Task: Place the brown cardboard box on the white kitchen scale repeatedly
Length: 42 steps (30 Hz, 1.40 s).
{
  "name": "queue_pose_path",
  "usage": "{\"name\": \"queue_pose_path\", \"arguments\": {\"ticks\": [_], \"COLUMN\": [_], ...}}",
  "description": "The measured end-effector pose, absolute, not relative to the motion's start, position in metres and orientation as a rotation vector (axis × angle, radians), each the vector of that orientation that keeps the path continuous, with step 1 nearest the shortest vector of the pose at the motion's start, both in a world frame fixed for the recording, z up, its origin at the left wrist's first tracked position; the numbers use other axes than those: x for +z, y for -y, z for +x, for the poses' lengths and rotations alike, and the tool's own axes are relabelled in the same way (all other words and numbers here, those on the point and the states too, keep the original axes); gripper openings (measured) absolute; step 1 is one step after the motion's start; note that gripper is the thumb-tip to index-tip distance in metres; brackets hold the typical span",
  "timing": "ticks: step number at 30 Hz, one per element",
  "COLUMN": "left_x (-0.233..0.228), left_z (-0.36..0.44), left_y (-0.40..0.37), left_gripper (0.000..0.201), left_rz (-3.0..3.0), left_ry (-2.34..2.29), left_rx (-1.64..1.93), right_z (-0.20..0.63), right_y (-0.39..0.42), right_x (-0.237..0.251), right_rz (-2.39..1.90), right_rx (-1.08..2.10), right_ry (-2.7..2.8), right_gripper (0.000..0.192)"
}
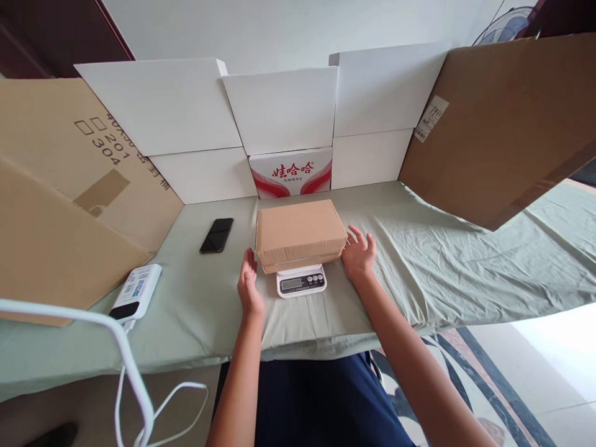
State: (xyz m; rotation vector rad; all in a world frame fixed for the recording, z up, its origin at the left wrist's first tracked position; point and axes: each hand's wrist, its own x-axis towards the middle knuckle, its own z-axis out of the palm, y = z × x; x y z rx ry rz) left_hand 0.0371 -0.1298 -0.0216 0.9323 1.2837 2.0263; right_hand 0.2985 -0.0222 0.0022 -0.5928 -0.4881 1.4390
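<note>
A closed brown cardboard box point(300, 233) rests on a small white digital scale point(301, 282) in the middle of the table. My left hand point(249, 287) hovers open just off the box's near left corner, palm turned toward it. My right hand point(359, 253) is open beside the box's right side, fingers spread, close to it but apparently not gripping. Neither hand holds anything. The scale's display faces me and its reading is too small to make out.
A green cloth point(419, 261) covers the table. A black phone point(216, 235) lies left of the box. A white power bank point(136, 292) with a white cable point(130, 366) sits near the left edge. White and brown cardboard sheets point(503, 124) wall in the back and sides.
</note>
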Motion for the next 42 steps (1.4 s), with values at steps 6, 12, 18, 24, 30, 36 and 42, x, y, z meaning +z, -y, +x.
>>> {"name": "queue_pose_path", "arguments": {"ticks": [6, 12, 18, 24, 30, 36, 42], "left_x": [-0.024, -0.022, -0.027, -0.022, 0.026, 0.000, -0.029], "left_z": [0.037, 0.037, 0.036, 0.032, 0.011, 0.001, -0.001], "left_y": [0.130, 0.132, 0.131, 0.129, 0.068, -0.002, -0.010], "left_gripper": [0.078, 0.087, 0.084, 0.077, 0.071, 0.067, 0.061], "left_rz": [0.952, 0.962, 1.008, 1.101, 1.137, 1.060, 0.990], "left_ry": [-1.299, -1.319, -1.327, -1.370, -1.225, -1.260, -1.305], "left_rx": [2.002, 1.979, 1.940, 1.819, 1.882, 1.851, 1.782], "right_z": [0.298, 0.290, 0.280, 0.280, 0.274, 0.256, 0.257], "right_y": [0.019, 0.024, 0.046, 0.055, 0.011, -0.047, -0.054], "right_x": [0.000, -0.002, 0.007, 0.011, 0.035, 0.009, -0.009], "right_rz": [-0.599, -0.733, -0.740, -0.725, -0.604, -0.679, -0.738], "right_rx": [1.439, 1.231, 0.955, 0.950, 0.918, 0.877, 1.032], "right_ry": [0.513, 0.766, 1.208, 1.305, 1.423, 1.473, 1.388], "right_gripper": [0.044, 0.047, 0.061, 0.061, 0.079, 0.103, 0.091]}}
